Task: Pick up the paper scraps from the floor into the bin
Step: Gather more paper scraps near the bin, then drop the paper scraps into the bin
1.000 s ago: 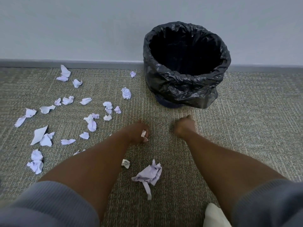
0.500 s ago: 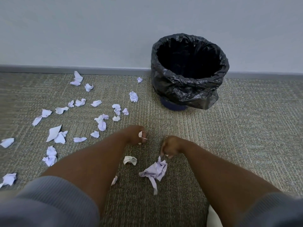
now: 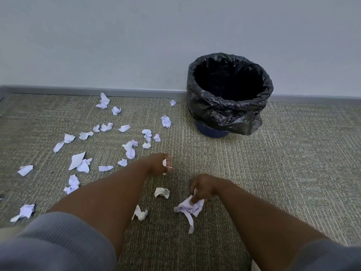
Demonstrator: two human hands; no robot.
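Since 0.5 s ago the right hand (image 3: 203,189) has dropped onto the big wad (image 3: 188,209), fingers curled into it on the carpet (image 3: 283,173). Left hand (image 3: 160,163) hovers closed round a small scrap (image 3: 164,162). Other scraps (image 3: 125,128) lie scattered left; the bin (image 3: 228,114) stands by the wall (image 3: 136,45).

A single wide-angle view comes from the person's head, looking forward and down at the carpeted floor (image 3: 293,173). Both forearms reach in from the bottom edge, so the hands sit close under the lens, near the frame's middle. The bin (image 3: 228,112) stands farther off, right of centre, against the wall (image 3: 175,36), which fills the upper third. Straight lines bow slightly toward the edges.
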